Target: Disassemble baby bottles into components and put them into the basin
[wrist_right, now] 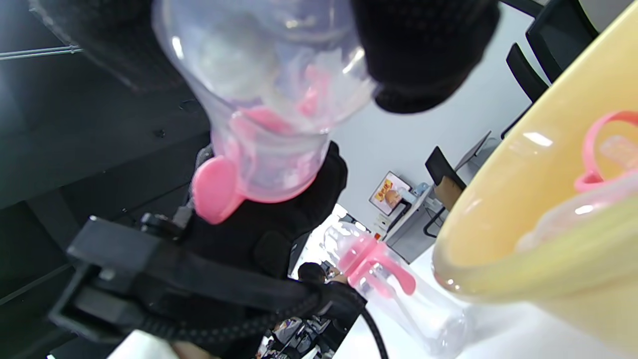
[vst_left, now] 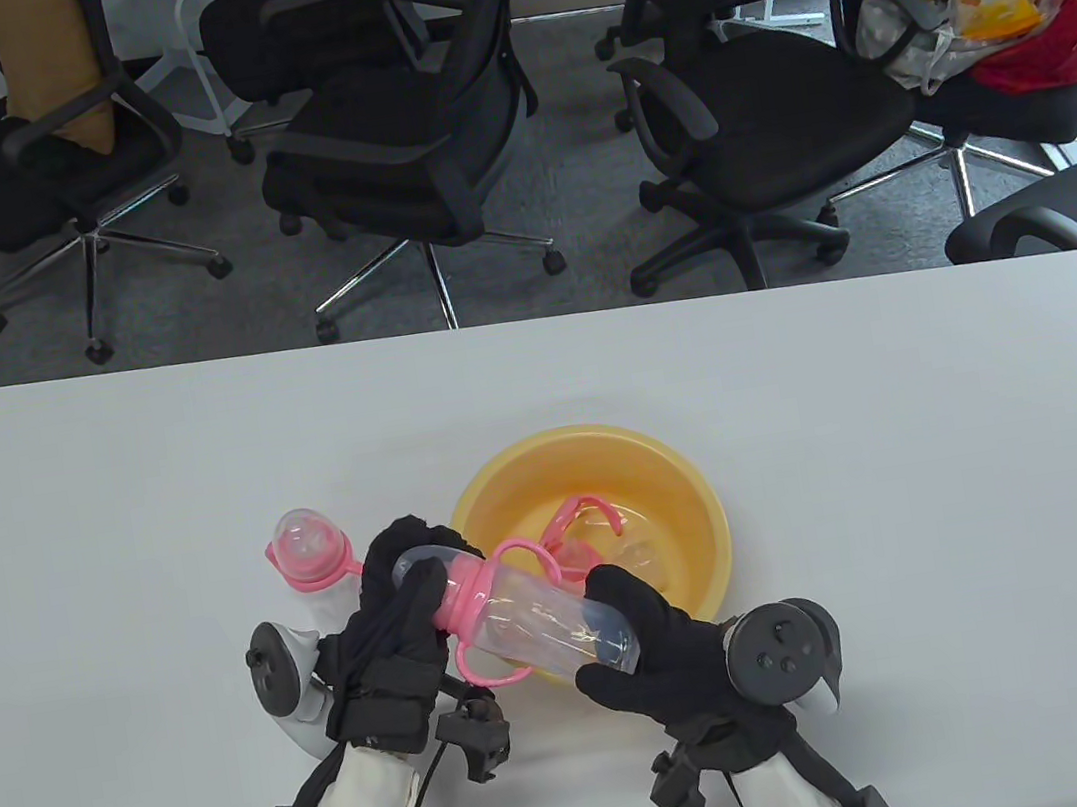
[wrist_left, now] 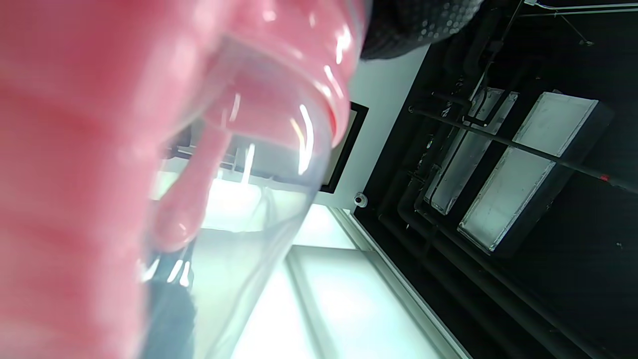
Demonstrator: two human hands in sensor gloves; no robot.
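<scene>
Held bottle: clear plastic baby bottle with pink collar and pink loop handles (vst_left: 530,617), lifted off the white tabletop (vst_left: 802,405), lying slantwise, cap end to the left, base to the right, at the near-left rim of the basin.
Left hand: black-gloved left hand (vst_left: 396,597) with fingers curled round the cap and collar end of the held bottle; clamped on it.
Right hand: black-gloved right hand (vst_left: 650,645) with fingers and thumb wrapped round the base of the same bottle; clamped on it.
Basin: round yellow plastic basin (vst_left: 682,483) on the tabletop, just beyond the hands; inside lie a pink handle ring (vst_left: 581,518) and clear parts, too faint to name.
Second bottle: another clear baby bottle with pink collar and clear domed cap (vst_left: 303,550), on the tabletop left of the basin, partly behind the left hand; intact as far as shows.
Background: black office chairs (vst_left: 418,138) beyond the tabletop's far edge.
</scene>
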